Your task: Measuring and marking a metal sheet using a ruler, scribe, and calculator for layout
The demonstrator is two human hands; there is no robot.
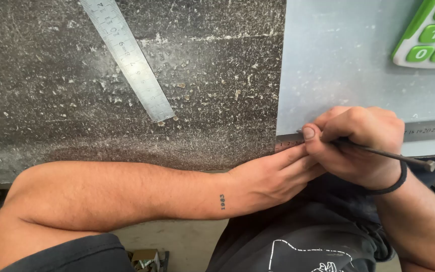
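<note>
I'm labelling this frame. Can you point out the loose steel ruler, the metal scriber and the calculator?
Ruler [129, 58]: head view, middle of its blade.
Scriber [409, 160]: head view, bare shaft near its blunt end, past the right hand [356, 143].
Calculator [431, 32]: head view, on its green keys.

A ruler [129, 58] lies upper left on the bench [51, 100], a calculator [431, 32] upper right on a metal sheet [338, 60].

left hand [273, 174]: fingers flat, extended | right hand [358, 146]: fist, pinching
</note>
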